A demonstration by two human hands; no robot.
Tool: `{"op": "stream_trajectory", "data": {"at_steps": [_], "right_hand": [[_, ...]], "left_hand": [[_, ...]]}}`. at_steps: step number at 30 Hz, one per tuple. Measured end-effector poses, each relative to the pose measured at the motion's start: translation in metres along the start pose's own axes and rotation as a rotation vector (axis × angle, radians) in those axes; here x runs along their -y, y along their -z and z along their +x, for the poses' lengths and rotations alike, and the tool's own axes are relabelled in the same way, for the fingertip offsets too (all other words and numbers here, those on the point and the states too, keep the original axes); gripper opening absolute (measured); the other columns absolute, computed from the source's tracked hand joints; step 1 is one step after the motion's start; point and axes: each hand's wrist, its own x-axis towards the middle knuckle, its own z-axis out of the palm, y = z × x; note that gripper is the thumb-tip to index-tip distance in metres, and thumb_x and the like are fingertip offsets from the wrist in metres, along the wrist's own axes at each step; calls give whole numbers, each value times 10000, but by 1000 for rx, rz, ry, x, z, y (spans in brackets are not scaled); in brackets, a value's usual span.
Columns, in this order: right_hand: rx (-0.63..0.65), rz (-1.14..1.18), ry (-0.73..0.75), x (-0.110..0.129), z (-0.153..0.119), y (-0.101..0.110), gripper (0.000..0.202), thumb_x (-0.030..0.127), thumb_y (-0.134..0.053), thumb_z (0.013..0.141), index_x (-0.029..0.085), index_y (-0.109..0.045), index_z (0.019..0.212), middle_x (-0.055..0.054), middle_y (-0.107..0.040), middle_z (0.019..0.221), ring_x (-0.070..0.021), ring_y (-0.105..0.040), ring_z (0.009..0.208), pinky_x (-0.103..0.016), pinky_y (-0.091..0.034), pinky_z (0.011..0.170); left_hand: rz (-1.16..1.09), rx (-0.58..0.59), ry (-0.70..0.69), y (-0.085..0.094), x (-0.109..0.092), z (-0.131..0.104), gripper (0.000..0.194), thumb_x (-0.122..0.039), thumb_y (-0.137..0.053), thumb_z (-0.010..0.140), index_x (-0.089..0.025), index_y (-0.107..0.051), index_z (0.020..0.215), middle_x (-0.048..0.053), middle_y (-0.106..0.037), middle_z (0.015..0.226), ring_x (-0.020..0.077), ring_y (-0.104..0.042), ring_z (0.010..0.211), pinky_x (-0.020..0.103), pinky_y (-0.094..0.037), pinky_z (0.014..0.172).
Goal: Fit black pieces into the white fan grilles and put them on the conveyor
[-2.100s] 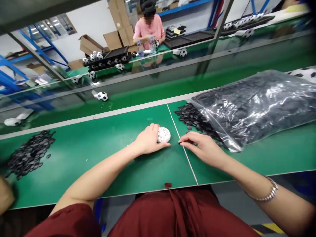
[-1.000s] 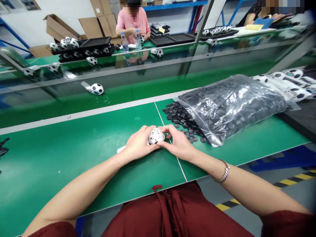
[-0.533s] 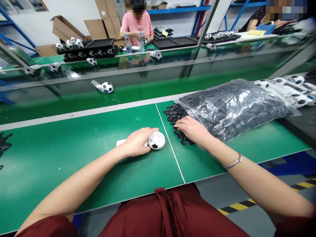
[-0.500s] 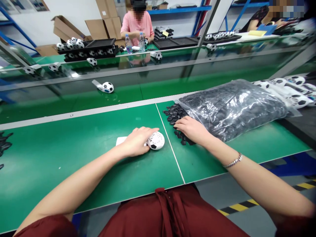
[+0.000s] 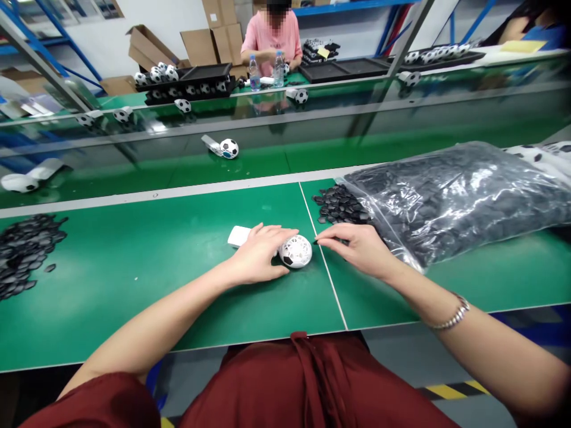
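Head view: left hand [image 5: 259, 258] grips the ball [image 5: 295, 251] steady while right hand [image 5: 361, 249] pinches a black patch [image 5: 316, 242] just right of it, best seated squarely in an empty socket.

Left hand [image 5: 259, 261] in a curled grip, right hand [image 5: 357, 249] pinched, forearms converging.

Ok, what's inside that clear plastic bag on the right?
The bag is packed with small black pieces, and more spill from its open mouth onto the green table. What lies deeper inside is covered.

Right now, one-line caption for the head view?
Left hand steadies a white ball-shaped shell while right hand brings a black piece.
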Motion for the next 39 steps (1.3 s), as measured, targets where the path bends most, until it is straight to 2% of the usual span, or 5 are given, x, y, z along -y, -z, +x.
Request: {"op": "stream_trajectory", "data": {"at_steps": [10,26,31,34,39], "right_hand": [[-30,182,39,16,-13,-20,82,203,-558,837,209,-640,845,-22,-602,834,-135,-566,805,-278,-455,760],[102,600,-209,8,-2,-32,400,300,-713,684,190,-493,999,-49,-585,1009,-170,-586,929,-362,-493,857],[73,501,-243,0,-2,-13,292,323,-655,729,173,-538,950,-54,-613,954,-169,-595,877,-334,-510,783],[-86,204,-290,-17,-6,13,191,337,-600,769,172,-603,867,-52,-632,868,-161,-591,732,-302,-503,642],[-2,-178,-154,-31,-16,30,133,273,-547,820,198,-654,797,-33,-649,816,-167,-583,740,-311,-483,700]], "left_hand": [[59,-93,82,-11,-13,7,769,-653,-560,676,-189,-408,1269,96,-530,1232,290,-433,1168,563,-134,1050],[13,-236,84,-21,-23,8,468,-448,-567,722,-188,-515,1109,55,-605,1047,237,-518,1014,433,-288,998],[-35,-99,-49,-6,-9,11,557,-428,-648,657,-202,-507,1145,53,-593,1108,250,-489,1091,485,-173,1074],[-32,29,-47,4,-5,6,613,-372,-645,679,-235,-446,1242,58,-504,1277,325,-269,1287,599,-55,1061],[-68,-71,137,-7,-12,-7,623,-297,-620,719,-255,-386,1294,74,-323,1417,345,-77,1345,622,-149,1035]]}}
